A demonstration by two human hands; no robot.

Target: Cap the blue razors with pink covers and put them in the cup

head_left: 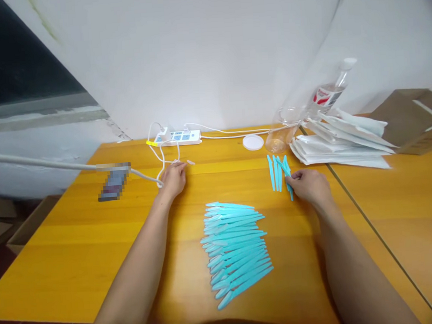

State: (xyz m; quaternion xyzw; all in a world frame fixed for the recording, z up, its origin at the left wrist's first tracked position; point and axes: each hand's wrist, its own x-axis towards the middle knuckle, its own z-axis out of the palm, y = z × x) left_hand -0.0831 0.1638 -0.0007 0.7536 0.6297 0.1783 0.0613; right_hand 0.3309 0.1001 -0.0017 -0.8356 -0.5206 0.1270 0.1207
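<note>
My left hand (174, 179) is at the back of the table with its fingers pinched at the near end of a small clear cap (190, 162). My right hand (309, 185) is closed on a slim turquoise eyebrow razor (284, 167), held slanted above others of its kind. Beside that hand, several uncapped-looking turquoise razors (271, 173) lie side by side, pointing away from me. Between my forearms a long row of turquoise razors (240, 251) lies crosswise, with pale, clear-looking covers on their left ends. My right fingers partly hide the razors under them.
A power strip (179, 138) with white cables lies along the wall. A white cable (72, 166) crosses above a blurred phone-like object (114, 183). At the back right are a round lid (252, 142), clear jar (279, 137), bottle (327, 95), white packets (342, 145) and cardboard box (411, 118).
</note>
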